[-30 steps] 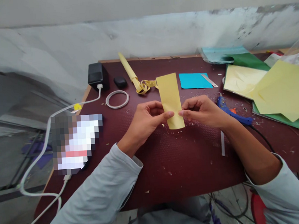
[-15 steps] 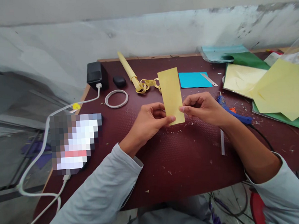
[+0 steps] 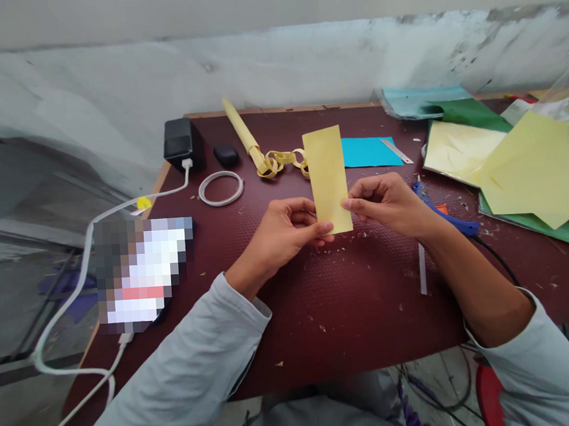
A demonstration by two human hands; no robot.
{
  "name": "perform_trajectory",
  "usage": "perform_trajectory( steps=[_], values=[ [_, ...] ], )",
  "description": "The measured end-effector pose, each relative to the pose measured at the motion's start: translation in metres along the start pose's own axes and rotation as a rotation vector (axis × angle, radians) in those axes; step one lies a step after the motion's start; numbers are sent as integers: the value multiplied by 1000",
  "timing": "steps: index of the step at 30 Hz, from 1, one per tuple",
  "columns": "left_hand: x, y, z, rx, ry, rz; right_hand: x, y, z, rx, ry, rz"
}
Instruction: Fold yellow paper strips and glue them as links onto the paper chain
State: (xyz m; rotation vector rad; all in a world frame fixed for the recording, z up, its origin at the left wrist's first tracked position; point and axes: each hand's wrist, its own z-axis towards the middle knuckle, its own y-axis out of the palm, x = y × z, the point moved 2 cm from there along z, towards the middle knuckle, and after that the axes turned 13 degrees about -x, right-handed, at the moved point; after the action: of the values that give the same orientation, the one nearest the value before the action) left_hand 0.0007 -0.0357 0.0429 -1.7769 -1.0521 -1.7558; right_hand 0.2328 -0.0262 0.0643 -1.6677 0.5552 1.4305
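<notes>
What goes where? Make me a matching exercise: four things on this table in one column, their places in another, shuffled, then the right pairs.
Things:
1. yellow strip
2. glue gun
3. wire coil
4. black box

Places:
A. flat on the table, left of the hands
B. at the far left corner, with a white cable plugged in
C. pinched between the left hand and the right hand
D. lying just behind the right hand's wrist

Pairs: 1-C, 2-D, 3-A, 4-B

left hand (image 3: 285, 229), right hand (image 3: 385, 203), pinching yellow strip (image 3: 328, 175)
</notes>
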Motion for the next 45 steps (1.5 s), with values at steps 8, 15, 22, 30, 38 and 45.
perform_trajectory(
  steps=[8,15,22,30,38,45],
  values=[
    [1,1,0,-26,-36,-35,2,-3,-1,13,-8,-3],
    [-2,-1,2,11,-24,8,3,-3,0,2,5,12],
    [-4,0,3,53,-7,54,5,-2,0,-17,12,-21],
    [-1,2,2,8,36,98,0,0,0,-43,20,2],
    [-5,0,2,47,26,80,3,0,-1,-75,14,-21],
    [-5,0,3,59,50,-27,3,0,-1,-103,5,-31]
  ],
)
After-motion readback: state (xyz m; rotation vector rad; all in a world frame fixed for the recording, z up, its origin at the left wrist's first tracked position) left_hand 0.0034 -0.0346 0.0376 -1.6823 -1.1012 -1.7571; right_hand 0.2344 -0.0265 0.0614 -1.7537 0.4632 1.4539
